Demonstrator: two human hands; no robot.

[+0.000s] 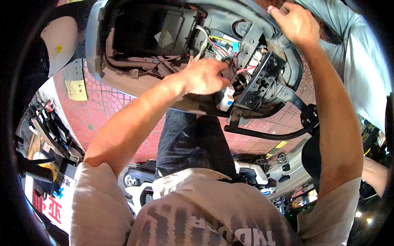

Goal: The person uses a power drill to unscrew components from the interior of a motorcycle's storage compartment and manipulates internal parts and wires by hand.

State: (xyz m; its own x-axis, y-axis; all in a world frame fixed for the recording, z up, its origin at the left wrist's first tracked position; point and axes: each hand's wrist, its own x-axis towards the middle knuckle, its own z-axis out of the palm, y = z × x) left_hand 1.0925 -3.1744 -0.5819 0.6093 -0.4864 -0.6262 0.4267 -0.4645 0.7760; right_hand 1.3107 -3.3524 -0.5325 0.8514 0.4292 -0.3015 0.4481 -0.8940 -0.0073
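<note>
An open scooter body [135,84] lies across the view, its inner parts exposed. My left hand [207,77] reaches into it from the left, fingers bent and closed among the wires [217,48]; what they hold is hidden. Just below its fingertips is a white plug-like part [226,99] with a blue spot. A light-blue connector [236,47] sits above the hand. At the upper right my right hand [297,23] is closed over the edge of the body's tail, thumb along the edge. A black metal bracket [262,80] lies between the hands.
A black curved rail [266,134] juts out below the body. To the left are a pale rounded panel [61,43] and a yellow-marked block [76,88] on red paving [104,108]. Someone in a light sleeve [361,53] stands close on the right. Parked scooters [141,177] are behind me.
</note>
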